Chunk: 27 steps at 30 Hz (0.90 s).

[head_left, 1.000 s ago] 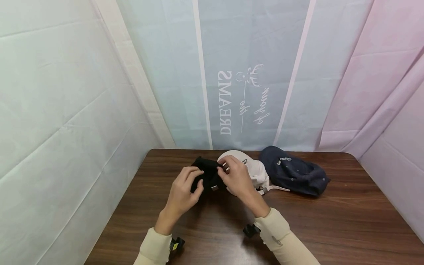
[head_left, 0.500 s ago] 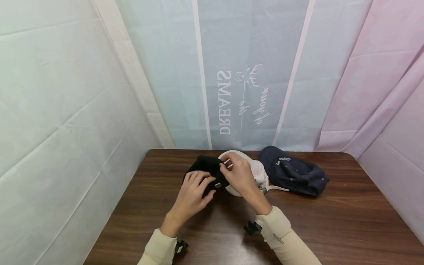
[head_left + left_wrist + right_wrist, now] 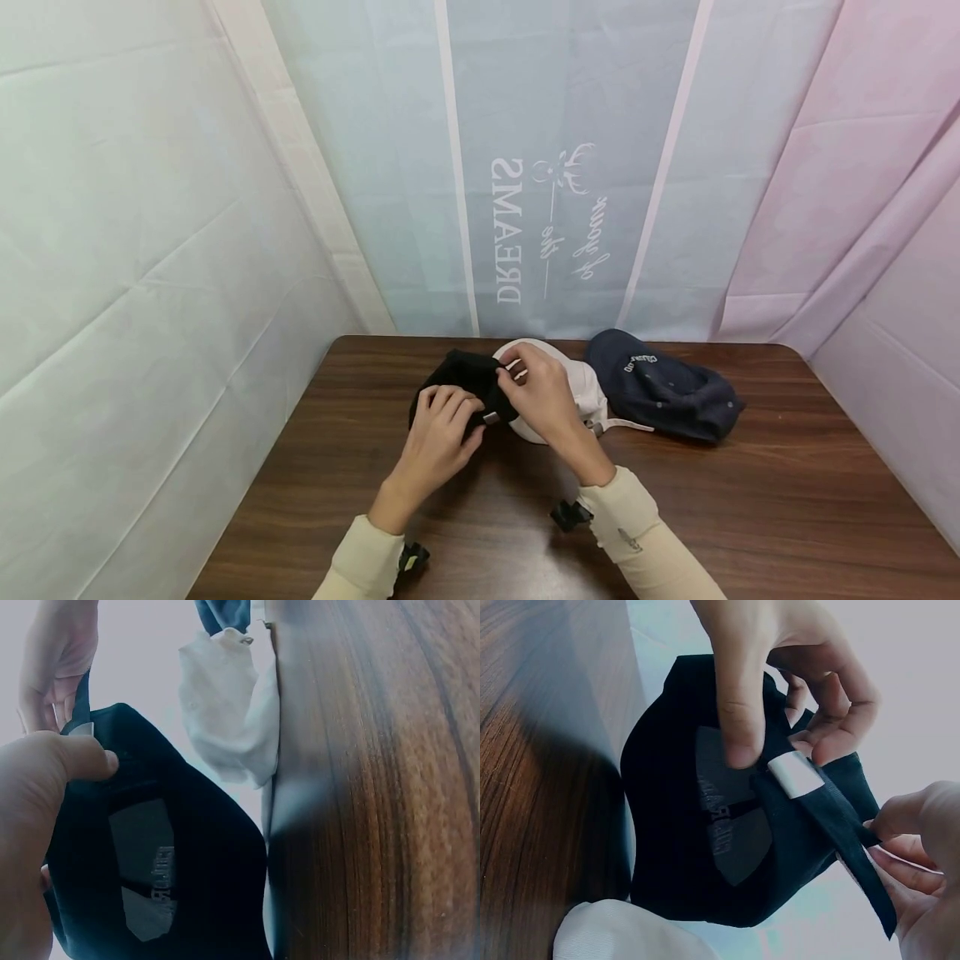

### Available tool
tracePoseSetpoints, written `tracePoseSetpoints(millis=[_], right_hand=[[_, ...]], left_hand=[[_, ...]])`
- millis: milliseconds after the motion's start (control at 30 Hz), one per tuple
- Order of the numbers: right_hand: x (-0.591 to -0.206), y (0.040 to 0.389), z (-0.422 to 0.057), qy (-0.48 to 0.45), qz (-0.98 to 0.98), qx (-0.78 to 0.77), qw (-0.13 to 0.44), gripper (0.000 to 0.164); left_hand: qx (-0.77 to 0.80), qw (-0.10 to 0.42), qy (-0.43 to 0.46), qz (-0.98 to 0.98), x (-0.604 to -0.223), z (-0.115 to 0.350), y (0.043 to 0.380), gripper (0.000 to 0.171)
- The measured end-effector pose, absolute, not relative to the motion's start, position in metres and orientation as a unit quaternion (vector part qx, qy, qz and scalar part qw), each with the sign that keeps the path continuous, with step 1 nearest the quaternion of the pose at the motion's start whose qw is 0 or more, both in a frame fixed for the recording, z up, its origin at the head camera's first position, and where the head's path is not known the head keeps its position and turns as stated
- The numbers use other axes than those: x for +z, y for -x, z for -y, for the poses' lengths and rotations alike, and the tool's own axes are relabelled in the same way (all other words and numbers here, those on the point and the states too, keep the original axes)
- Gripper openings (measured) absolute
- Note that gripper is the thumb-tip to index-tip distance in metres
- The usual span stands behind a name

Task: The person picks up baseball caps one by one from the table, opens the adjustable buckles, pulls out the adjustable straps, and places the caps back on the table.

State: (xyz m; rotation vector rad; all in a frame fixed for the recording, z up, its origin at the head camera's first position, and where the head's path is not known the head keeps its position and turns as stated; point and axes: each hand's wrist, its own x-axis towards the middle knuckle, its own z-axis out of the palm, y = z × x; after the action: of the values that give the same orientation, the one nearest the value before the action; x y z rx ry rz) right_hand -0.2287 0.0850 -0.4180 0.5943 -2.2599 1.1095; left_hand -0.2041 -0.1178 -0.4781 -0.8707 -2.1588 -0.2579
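A black cap (image 3: 459, 371) is held off to the left of the white cap, its inside facing the person. My left hand (image 3: 437, 437) grips its back edge beside the silver buckle (image 3: 795, 774); in the right wrist view that thumb lies over the opening and the fingers curl behind the strap. With thumb and fingers, my right hand (image 3: 543, 396) pinches the loose black strap (image 3: 859, 870) just past the buckle. Pale embroidered lettering (image 3: 163, 874) shows inside the cap in the left wrist view. The right fingertips are partly hidden in the head view.
Right behind the right hand lies a white cap (image 3: 585, 387) with its strap trailing on the brown wooden table (image 3: 757, 500). A navy cap (image 3: 667, 387) lies further right, against it. Pale cloth walls (image 3: 187, 250) enclose the table's back and sides.
My left hand has moved right and settled on the black cap's back edge near the buckle. The cap has turned slightly; the right hand has shifted a little right. The last half second shows little motion.
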Motion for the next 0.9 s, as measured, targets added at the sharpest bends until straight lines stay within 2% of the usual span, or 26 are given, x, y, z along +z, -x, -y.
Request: tracePoseSetpoints(millis=[300,467,700,900], right_hand=[[-0.417,0.228,-0.087,-0.233,0.827,0.434,0.272,0.011],[-0.418,0.224,-0.091,-0.245,0.813,0.441,0.29,0.011],[-0.422,0.219,-0.1,-0.275,0.794,0.446,0.308,0.022],[-0.43,0.217,-0.107,-0.315,0.788,0.428,0.309,0.027]], left_hand=[[-0.149,0.401,0.35,0.833,-0.471,0.118,0.203,0.028],[-0.176,0.418,0.354,0.818,-0.467,0.118,0.202,0.026],[-0.2,0.438,0.352,0.803,-0.46,0.121,0.202,0.016],[-0.218,0.448,0.348,0.794,-0.456,0.123,0.202,0.014]])
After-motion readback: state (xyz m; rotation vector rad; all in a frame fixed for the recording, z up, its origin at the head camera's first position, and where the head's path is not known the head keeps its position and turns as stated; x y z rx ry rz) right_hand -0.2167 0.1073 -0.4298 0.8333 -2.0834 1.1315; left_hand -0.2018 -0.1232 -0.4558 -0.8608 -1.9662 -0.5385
